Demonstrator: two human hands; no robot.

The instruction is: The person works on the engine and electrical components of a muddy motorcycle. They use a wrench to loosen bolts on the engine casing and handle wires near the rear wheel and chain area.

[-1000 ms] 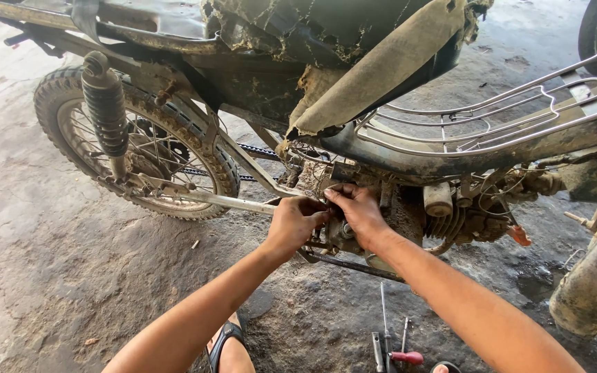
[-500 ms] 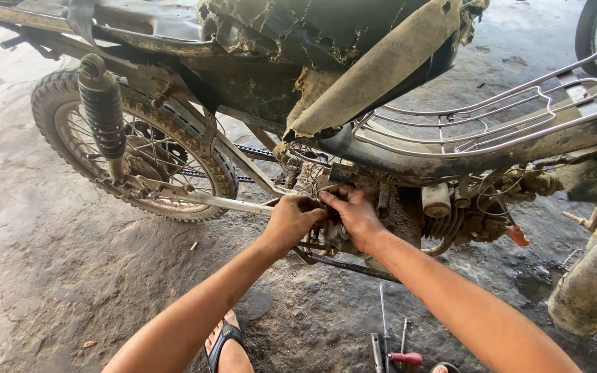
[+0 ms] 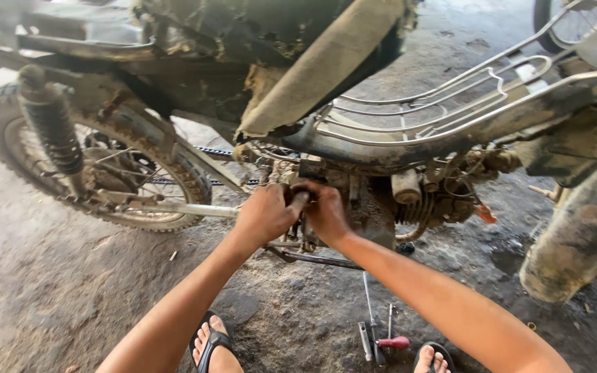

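Nearest the camera: two feet in black flip-flops, left foot (image 3: 212, 342) and right foot (image 3: 435, 359), on the grey dirty concrete floor (image 3: 50, 297). Between them lie a few slim metal hand tools (image 3: 371, 331), one a screwdriver with a red handle (image 3: 394, 342).

Both bare forearms reach forward to one spot low on the mud-caked motorcycle engine (image 3: 374, 200). Left hand (image 3: 265, 215): fingers curled shut around a small part at the engine's side; part itself is hidden by the fist, can't tell what it is. Right hand (image 3: 326, 211): touching the left, fingers bent in and pressed on the same spot; can't tell whether it's clamped on anything or just bracing.

Just under the hands, a thin dark metal rod (image 3: 312, 257) runs across beneath the engine.

Left of the hands: spoked rear wheel with knobby black tyre (image 3: 98, 179), a dusty black coil shock absorber (image 3: 53, 128) in front of it, drive chain (image 3: 212, 150) running toward the engine.

Above: torn tan seat (image 3: 326, 65) tilted up, bent silver wire rack (image 3: 450, 103) to the right. Far right, a mud-coated fork leg (image 3: 578, 235).
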